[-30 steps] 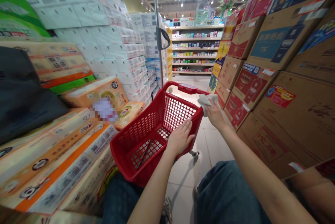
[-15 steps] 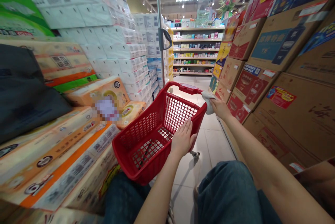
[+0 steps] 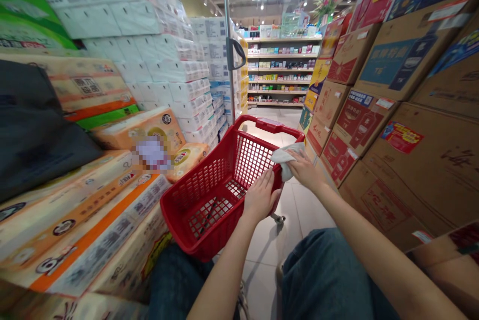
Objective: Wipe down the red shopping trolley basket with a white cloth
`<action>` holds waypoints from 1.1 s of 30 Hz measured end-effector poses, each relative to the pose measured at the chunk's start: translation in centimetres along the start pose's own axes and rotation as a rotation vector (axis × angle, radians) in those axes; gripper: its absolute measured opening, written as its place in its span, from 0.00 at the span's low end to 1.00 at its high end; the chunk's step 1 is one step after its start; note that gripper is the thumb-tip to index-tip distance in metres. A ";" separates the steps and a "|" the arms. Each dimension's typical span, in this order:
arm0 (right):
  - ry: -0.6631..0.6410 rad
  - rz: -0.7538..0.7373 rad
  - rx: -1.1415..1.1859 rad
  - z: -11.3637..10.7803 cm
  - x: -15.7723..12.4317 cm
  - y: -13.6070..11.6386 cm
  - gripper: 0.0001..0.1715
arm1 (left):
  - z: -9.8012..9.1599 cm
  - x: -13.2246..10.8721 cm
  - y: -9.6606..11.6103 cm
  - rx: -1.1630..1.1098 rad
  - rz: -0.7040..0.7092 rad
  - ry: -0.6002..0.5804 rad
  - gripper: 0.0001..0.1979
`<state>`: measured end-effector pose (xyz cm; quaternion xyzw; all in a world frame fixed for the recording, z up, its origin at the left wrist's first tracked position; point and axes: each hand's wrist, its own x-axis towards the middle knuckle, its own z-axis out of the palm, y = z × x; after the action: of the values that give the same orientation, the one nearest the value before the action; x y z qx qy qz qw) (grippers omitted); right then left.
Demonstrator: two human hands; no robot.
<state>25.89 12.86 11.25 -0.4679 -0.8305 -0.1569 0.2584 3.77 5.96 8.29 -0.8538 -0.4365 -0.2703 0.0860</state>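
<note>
A red plastic shopping basket on wheels (image 3: pixel 209 200) stands tilted before my knees, its handle at the far end. Inside it, a dark thin strip shows on the slotted bottom. My left hand (image 3: pixel 261 194) lies on the basket's near right rim with the fingers stretched out flat. Just beyond it, my right hand (image 3: pixel 304 167) presses a whitish cloth (image 3: pixel 286 155) against the right rim, close to the far corner. The cloth drapes over the edge and partly covers the rim.
Packs of tissue paper (image 3: pixel 123 210) are stacked at the left, beside a dark grey bag (image 3: pixel 33 130). Cardboard cartons (image 3: pixel 419 160) rise along the right. A metal pole (image 3: pixel 229 25) stands behind the basket. Shelves of small goods (image 3: pixel 280 68) are at the back.
My right hand has moved the cloth from the handle's right end down along the rim, nearer to my left hand. The left hand has stayed almost in place.
</note>
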 end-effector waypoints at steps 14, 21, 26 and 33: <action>0.153 0.106 0.048 1.5 -0.6 -4.0 0.23 | 0.2 -0.2 -0.1 0.027 0.003 -0.004 0.29; 0.078 0.102 -0.031 -0.4 2.2 2.2 0.21 | 0.1 -0.2 -0.1 0.023 0.005 -0.016 0.29; 0.118 0.242 -0.034 -0.9 4.6 6.7 0.22 | 0.0 -0.1 0.0 0.029 -0.005 -0.022 0.29; 0.157 0.092 0.059 1.4 0.4 -3.4 0.21 | 0.0 -0.3 -0.1 0.011 0.001 -0.019 0.29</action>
<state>22.41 12.11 10.28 -0.4839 -0.7896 -0.1565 0.3434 3.56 5.76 8.17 -0.8560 -0.4383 -0.2600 0.0866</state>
